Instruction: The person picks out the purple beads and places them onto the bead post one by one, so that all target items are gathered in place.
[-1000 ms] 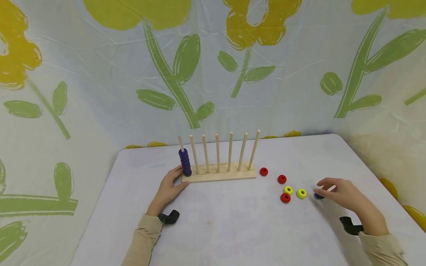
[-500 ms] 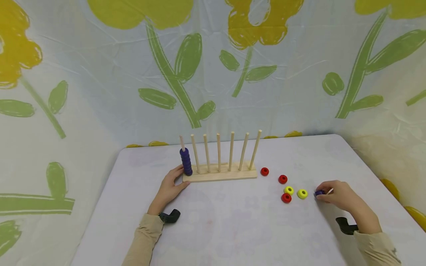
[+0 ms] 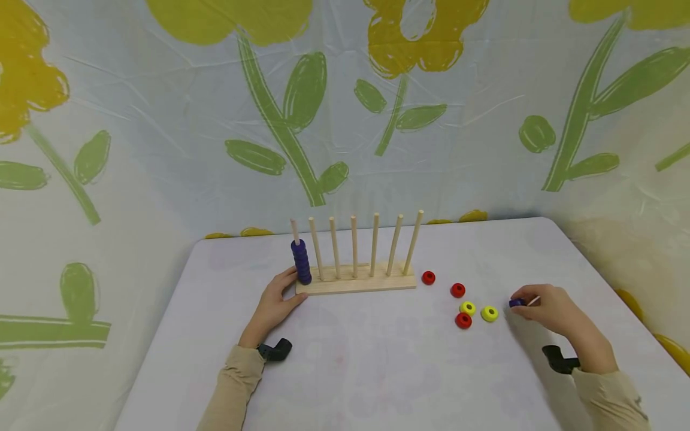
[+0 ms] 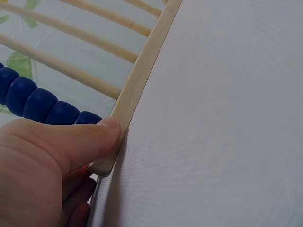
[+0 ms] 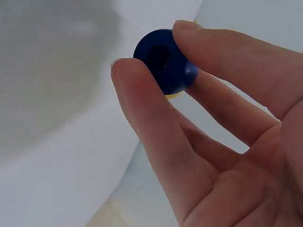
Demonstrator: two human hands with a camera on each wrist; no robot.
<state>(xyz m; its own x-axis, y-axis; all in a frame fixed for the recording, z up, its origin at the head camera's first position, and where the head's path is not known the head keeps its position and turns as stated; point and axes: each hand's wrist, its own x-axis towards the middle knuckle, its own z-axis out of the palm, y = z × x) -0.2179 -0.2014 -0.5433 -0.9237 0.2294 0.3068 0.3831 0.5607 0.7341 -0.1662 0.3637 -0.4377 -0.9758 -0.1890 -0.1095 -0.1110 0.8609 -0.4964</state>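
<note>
My left hand (image 3: 276, 306) holds the left end of a wooden peg rack (image 3: 356, 287). In the left wrist view the thumb (image 4: 97, 139) lies on the base's edge, with the other fingers partly hidden behind its end. A stack of dark blue beads (image 3: 301, 263) fills much of the leftmost peg; the other pegs are bare. On the right, my right hand (image 3: 555, 310) pinches one blue bead (image 5: 177, 71) between thumb and fingers, slightly above the table. The bead's hole shows in the right wrist view. A pale thin stick-like piece (image 3: 533, 300) shows at that hand.
Between the rack and my right hand lie three red beads (image 3: 428, 278) and two yellow beads (image 3: 489, 313). One yellow bead touches or nearly touches a red bead (image 3: 463, 321). A flower-printed cloth (image 3: 458, 149) hangs behind the white table (image 3: 366, 371).
My right hand has taken hold of the blue bead and raised it a little from the table. The left hand and rack stay in place.
</note>
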